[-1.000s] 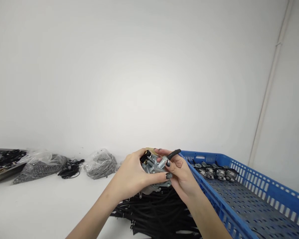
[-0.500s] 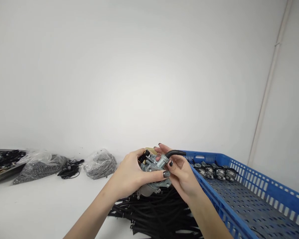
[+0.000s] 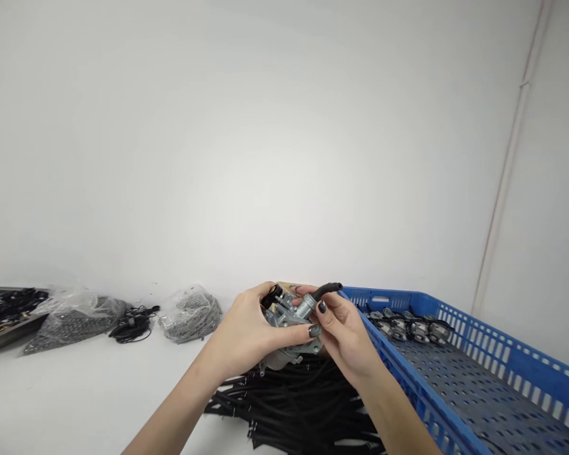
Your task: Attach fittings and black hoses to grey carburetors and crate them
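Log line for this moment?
left hand: grips metal carburetor | right hand: pinches black hose on it | below: hose pile | beside: blue crate

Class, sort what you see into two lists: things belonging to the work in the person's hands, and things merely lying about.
In the work: left hand gripping the metal part; right hand pinching the short black hose on it; hose pile beneath; blue crate holding similar parts.
Lying about: plastic bag; second bag beside the tray; black cord bundle; metal tray, far left.
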Available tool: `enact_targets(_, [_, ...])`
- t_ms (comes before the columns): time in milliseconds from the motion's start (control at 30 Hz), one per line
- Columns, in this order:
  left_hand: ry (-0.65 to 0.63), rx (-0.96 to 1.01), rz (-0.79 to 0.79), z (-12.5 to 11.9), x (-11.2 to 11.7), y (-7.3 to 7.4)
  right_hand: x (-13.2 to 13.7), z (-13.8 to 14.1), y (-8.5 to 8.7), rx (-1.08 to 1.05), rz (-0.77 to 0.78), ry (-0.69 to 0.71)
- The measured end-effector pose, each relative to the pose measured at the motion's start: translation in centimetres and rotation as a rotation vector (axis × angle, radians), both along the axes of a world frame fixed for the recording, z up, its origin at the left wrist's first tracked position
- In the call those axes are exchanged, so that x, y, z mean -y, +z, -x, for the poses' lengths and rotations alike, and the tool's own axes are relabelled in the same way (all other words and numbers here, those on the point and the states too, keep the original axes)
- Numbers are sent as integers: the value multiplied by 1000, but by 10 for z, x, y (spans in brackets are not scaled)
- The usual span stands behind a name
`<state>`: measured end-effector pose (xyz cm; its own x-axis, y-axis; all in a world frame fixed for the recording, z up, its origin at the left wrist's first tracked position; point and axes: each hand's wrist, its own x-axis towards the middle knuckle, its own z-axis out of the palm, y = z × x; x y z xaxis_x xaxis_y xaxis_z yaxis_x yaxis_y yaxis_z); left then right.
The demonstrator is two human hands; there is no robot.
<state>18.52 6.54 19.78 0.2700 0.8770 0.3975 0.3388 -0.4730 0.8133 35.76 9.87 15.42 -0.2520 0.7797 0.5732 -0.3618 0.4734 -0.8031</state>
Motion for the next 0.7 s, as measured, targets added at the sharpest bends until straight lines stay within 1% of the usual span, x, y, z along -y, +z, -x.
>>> enact_targets(133, [1,-1,-3,-2,1,0,-1,3,-1,-38,6,-101])
enact_targets(200, [20,-11,-7,-2,0,-1,-1,4,-1,-46,20,-122])
enact_targets(367, [48,-36,-25,-1,-3,-2,-2,0,0,14,11,-6])
enact_targets(467, [35,-29,-23,-2,-2,-1,-2,-2,0,28,-28,-41])
enact_targets(567, [35,-25,-5,-5,1,-1,-1,-2,0,6,-19,-83])
enact_targets(633, [59,-36,-19,-4,2,-2,1,-2,0,18,-6,-59])
enact_targets(700, [75,-51,-34,-3,1,-2,1,-2,1,41,-7,-2])
